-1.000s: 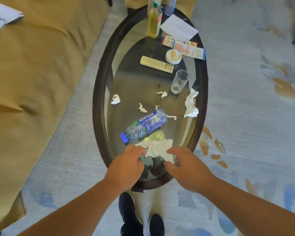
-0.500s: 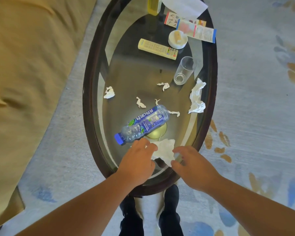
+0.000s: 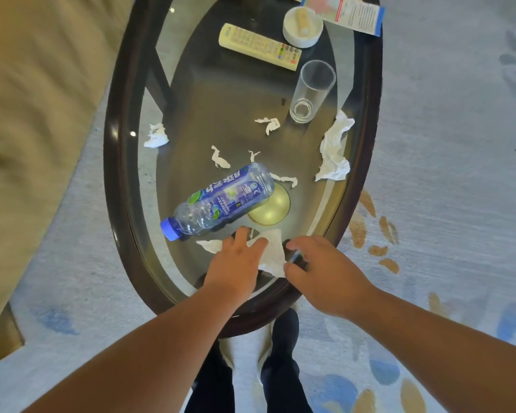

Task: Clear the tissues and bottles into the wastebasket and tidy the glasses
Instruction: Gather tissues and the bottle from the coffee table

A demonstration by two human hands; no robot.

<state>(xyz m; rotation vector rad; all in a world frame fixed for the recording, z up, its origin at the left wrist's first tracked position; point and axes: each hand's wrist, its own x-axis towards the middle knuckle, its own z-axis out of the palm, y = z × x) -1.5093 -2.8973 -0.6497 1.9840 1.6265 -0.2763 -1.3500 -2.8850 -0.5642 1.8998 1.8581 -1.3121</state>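
Nothing cleared: left hand flat on the six-o'clock tissue, right hand loose-fingered beside it; bottle, scraps, glass outstanding.

— What's underfoot?
— A pale grey-blue carpet, blotched with blue and rust-orange.
— And the furniture?
— An oval, glass-topped counter with a dark wooden rim. Dark crossbars show through the glass. Just to its left is a mustard-tan upholstered sofa.
— Light?
— Bright glints on the rim and glass.
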